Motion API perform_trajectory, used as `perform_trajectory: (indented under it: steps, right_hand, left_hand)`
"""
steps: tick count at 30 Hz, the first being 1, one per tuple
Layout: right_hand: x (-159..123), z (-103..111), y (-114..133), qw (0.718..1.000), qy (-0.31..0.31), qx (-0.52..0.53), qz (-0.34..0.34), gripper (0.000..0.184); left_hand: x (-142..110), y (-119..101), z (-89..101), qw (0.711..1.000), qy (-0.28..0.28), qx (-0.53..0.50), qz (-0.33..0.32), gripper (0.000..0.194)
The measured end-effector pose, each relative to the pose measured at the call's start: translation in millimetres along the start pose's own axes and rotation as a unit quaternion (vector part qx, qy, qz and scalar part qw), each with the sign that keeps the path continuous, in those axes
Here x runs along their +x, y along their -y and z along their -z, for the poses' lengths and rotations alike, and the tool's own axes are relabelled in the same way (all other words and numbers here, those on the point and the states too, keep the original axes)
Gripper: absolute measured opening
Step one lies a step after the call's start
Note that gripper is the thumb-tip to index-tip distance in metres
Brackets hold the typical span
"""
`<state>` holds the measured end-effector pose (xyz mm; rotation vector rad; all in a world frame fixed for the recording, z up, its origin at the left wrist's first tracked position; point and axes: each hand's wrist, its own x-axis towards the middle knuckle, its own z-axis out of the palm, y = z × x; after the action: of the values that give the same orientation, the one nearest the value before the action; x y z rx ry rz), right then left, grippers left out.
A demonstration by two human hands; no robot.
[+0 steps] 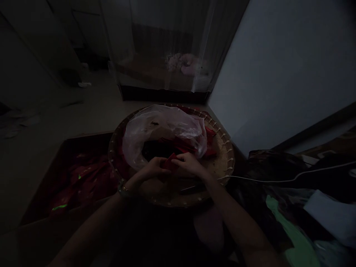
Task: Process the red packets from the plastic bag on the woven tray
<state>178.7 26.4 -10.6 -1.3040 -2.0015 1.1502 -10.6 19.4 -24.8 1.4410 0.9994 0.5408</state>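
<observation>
Red packet (172, 161) is pinched by left hand (155, 167) and right hand (190, 164) over woven tray (223, 152), plastic bag (164, 118) just beyond.

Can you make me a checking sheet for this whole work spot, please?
Surface: round tan woven tray with a bound rim
Job's things: small flat red piece, held; crumpled clear plastic bag, open, on the tray
Clutter: pale green cloth at right
Hands: left hand and right hand both pinch the red piece
Cables: thin white cable running rightward from the tray's right side
Surroundings: dim; plain pale wall at right, sheer hanging curtain ahead, large open box of red packets at left
</observation>
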Motion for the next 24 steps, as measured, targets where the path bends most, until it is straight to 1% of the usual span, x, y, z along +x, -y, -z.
perform_trajectory:
  steps: [4,6,8,10,12,14,16,17,18,20,22,24]
  right_hand:
    - [-2,-1,-1,0.999,0.028,0.014,-0.012,0.023]
    - [-3,0,0,0.999,0.045,0.003,-0.005,0.023]
    - [-4,2,2,0.999,0.04,-0.013,0.012,0.02]
    - [-5,4,2,0.999,-0.008,-0.023,0.032,0.013]
    - [-5,4,1,0.995,-0.083,-0.02,0.046,0.01]
    - [-5,2,-2,0.987,-0.156,-0.005,0.044,0.025]
    - [-4,-2,-5,0.98,-0.195,0.004,0.03,0.041]
    - [-4,-4,-6,0.98,-0.196,0.004,0.021,0.045]
    - [-4,-6,-6,0.983,-0.183,0.0,0.012,0.045]
    - [-5,-10,-5,0.99,-0.139,-0.017,0.0,0.034]
    - [-7,-12,-2,0.993,-0.111,-0.029,-0.004,0.029]
    - [-8,-13,0,0.993,-0.113,-0.03,0.008,0.028]
  left_hand:
    - [-1,-6,-5.0,1.0,-0.002,0.025,-0.001,0.036]
    - [-1,-7,-7.3,1.0,-0.005,0.014,-0.007,0.035]
    - [-1,-7,-8.9,1.0,-0.009,-0.009,-0.008,0.035]
    - [-2,-7,-9.8,0.999,-0.009,-0.038,0.002,0.037]
    - [-4,-7,-10.2,0.998,-0.012,-0.064,0.025,0.04]
    - [-6,-8,-10.7,0.994,-0.022,-0.088,0.054,0.043]
    - [-8,-9,-11.6,0.991,-0.029,-0.108,0.071,0.045]
    - [-9,-10,-12.2,0.99,-0.028,-0.112,0.075,0.045]
    - [-9,-10,-12.7,0.991,-0.023,-0.112,0.075,0.045]
    - [-9,-10,-13.2,0.993,-0.006,-0.101,0.067,0.044]
    - [-10,-9,-12.5,0.995,0.007,-0.085,0.056,0.042]
    - [-11,-6,-10.5,0.996,0.026,-0.077,0.046,0.04]
